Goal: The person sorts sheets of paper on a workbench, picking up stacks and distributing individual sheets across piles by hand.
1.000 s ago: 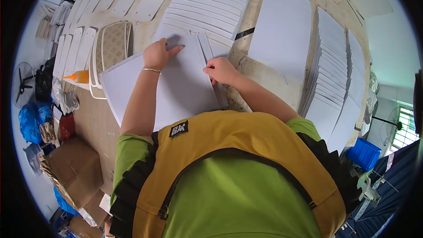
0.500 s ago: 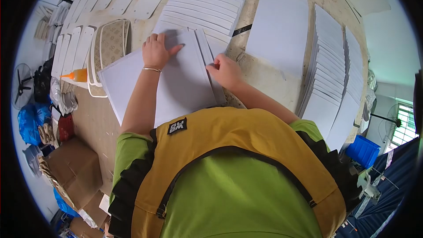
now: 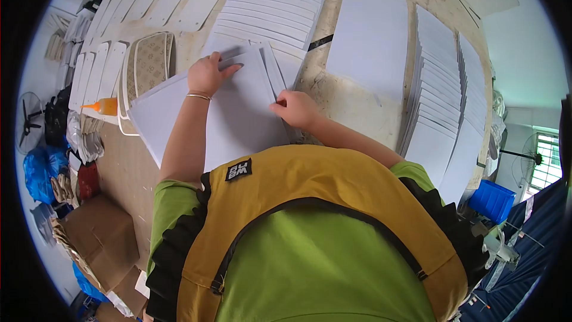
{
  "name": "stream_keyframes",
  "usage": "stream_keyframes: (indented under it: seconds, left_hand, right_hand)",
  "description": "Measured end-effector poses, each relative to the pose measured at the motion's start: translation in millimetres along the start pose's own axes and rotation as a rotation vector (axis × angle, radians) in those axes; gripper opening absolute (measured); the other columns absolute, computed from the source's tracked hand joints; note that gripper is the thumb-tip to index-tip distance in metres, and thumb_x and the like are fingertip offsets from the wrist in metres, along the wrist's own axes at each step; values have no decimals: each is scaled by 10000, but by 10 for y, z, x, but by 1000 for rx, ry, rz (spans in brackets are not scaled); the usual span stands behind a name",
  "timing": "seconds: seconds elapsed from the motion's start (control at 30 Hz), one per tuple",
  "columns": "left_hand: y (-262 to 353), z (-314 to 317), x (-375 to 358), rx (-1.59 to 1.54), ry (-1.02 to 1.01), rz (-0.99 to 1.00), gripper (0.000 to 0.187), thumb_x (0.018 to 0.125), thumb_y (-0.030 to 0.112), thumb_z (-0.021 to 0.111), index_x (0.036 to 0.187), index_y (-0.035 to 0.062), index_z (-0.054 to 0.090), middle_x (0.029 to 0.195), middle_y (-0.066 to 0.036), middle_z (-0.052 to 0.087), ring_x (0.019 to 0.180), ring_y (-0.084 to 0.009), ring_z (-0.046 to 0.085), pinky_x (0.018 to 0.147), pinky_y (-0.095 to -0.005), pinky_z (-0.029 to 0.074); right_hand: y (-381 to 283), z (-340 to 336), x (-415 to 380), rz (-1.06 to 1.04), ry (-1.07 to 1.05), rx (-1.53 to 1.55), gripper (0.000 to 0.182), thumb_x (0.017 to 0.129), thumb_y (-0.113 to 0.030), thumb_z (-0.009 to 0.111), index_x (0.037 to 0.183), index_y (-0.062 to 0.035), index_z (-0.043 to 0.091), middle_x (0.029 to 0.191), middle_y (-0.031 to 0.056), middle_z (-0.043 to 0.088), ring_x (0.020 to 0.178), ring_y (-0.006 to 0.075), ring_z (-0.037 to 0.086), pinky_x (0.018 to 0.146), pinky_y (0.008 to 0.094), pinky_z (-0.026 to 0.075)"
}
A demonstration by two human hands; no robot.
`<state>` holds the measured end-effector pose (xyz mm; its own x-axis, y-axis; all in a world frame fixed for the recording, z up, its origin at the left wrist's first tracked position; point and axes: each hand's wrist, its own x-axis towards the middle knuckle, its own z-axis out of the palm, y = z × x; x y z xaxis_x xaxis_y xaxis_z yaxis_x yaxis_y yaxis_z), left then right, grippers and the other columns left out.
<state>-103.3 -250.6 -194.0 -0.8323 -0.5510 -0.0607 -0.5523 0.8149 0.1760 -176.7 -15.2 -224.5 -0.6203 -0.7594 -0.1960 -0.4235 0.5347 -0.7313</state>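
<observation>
Several white sheets (image 3: 238, 107) lie overlapped at the table edge in front of my body. My left hand (image 3: 205, 76) is on their upper left part, thumb stretched out to the right and the other fingers bent over the far edge. At the right edge of the sheets, my right hand (image 3: 295, 107) has its thumb and forefinger pinched together on the border of the top sheet. Just beyond the sheets is a fanned stack of white panels (image 3: 268, 12).
A large white panel (image 3: 369, 36) lies to the right, with fanned white stacks (image 3: 438, 83) past it. On the left are a patterned beige piece (image 3: 150, 62), an orange-tipped glue bottle (image 3: 107, 106) and rounded white strips (image 3: 208, 0). A cardboard box (image 3: 101, 232) stands lower left.
Both hands have shifted slightly: the left toward the lower left, the right down and a little left. The top sheet's far edge sits slightly lower, and the whole view has moved a little.
</observation>
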Motion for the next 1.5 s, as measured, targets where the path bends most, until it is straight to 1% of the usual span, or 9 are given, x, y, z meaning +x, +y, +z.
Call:
stream_keyframes:
  seconds: [0.13, 0.53, 0.83, 0.97, 1.07, 1.13, 1.2, 1.3, 1.5]
  left_hand:
    - [-37, -46, 108, -70, -48, 4, 573, 705, 594, 614, 829, 35, 601, 699, -154, 620, 723, -331, 602, 628, -412, 467]
    - [-47, 196, 136, -16, 140, 20, 565, 696, 585, 627, 747, 25, 569, 716, -149, 616, 703, -329, 588, 613, -402, 462]
    - [-15, 183, 161, -12, 134, 20, 556, 688, 584, 634, 733, 35, 558, 716, -142, 619, 692, -316, 593, 592, -392, 466]
    - [40, 167, 111, 7, 61, -41, 555, 705, 566, 630, 881, 43, 577, 897, -146, 620, 832, -317, 585, 693, -397, 465]
    - [67, 316, -60, -18, 455, 232, 646, 725, 557, 610, 1139, 69, 518, 1191, -170, 506, 1097, -337, 478, 895, -447, 385]
    - [156, 383, -264, 13, 385, 251, 687, 730, 559, 604, 1200, 77, 467, 1248, -170, 449, 1153, -338, 421, 936, -466, 334]
    - [230, 437, -413, 75, 251, 284, 782, 738, 562, 590, 1322, 93, 364, 1362, -172, 336, 1265, -339, 305, 1017, -505, 232]
    - [210, 485, -402, 11, 254, 262, 815, 736, 572, 583, 1338, 80, 338, 1377, -179, 317, 1288, -339, 272, 1028, -514, 209]
    - [136, 583, -396, -68, 295, 245, 894, 687, 579, 625, 1339, 50, 318, 1397, -183, 292, 1297, -346, 255, 1042, -493, 194]
  right_hand:
    - [113, 49, 52, 38, -102, 102, 288, 749, -286, 641, 788, -2, 614, 713, 162, 611, 673, 305, 593, 623, 362, 460]
    - [142, 31, 67, 71, -97, 57, 306, 738, -294, 646, 731, 10, 621, 701, 188, 597, 657, 327, 580, 607, 366, 456]
    - [151, 45, 82, 96, -151, 46, 325, 733, -321, 653, 716, 1, 616, 696, 183, 598, 667, 330, 582, 612, 373, 457]
    - [120, 26, -1, 117, -45, 59, 330, 720, -335, 667, 737, -13, 598, 706, 161, 604, 686, 316, 590, 618, 371, 458]
    - [153, 7, -11, 118, 83, 114, 338, 709, -339, 680, 777, -24, 579, 723, 145, 608, 694, 306, 593, 621, 368, 460]
    - [180, 7, -20, 103, 219, 198, 362, 696, -336, 695, 839, -34, 556, 747, 132, 612, 695, 296, 595, 624, 363, 462]
    - [155, -18, -10, 103, 154, 167, 380, 693, -330, 699, 880, -37, 547, 748, 126, 611, 689, 286, 592, 627, 359, 462]
    - [48, -74, 24, 85, 23, 101, 429, 687, -317, 708, 963, -42, 528, 752, 114, 608, 678, 266, 587, 634, 352, 462]
    - [2, -80, 196, -17, -58, 365, 508, 680, -199, 693, 1106, -17, 486, 803, 134, 596, 719, 246, 591, 648, 342, 466]
